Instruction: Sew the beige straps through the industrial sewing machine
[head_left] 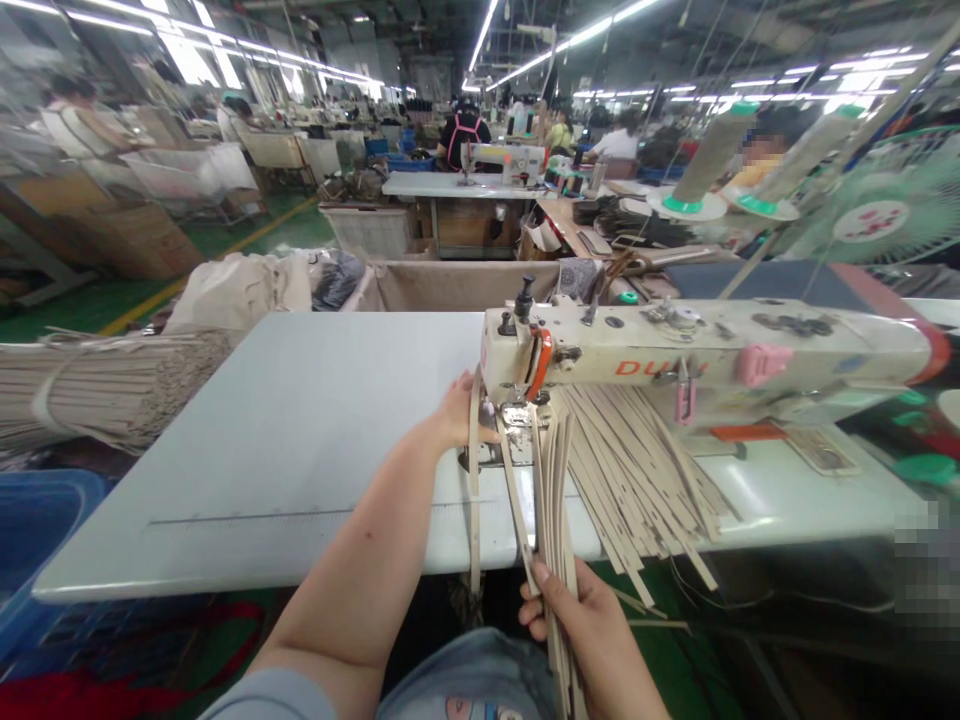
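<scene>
A bundle of narrow beige strips (553, 480) is gripped in my right hand (564, 600), fingers wrapped around it in front of the table edge. One separate strip (512, 485) runs from that hand up to the needle area of the sewing machine (600, 350). My left hand (456, 412) is beside the machine head, at the left of the presser foot and the metal needle plate (517, 448). Its thumb points toward the plate; the other fingers are largely hidden. Another strip (474, 490) passes in front of this hand and hangs over the table edge.
More loose strips (637, 470) lie fanned out beneath the machine arm. Left of the white tabletop (300, 420) are a tied strip bundle (97, 390) and a blue crate (45, 510). Thread cones (716, 150) and a fan (885, 215) stand at right. Other people work farther back.
</scene>
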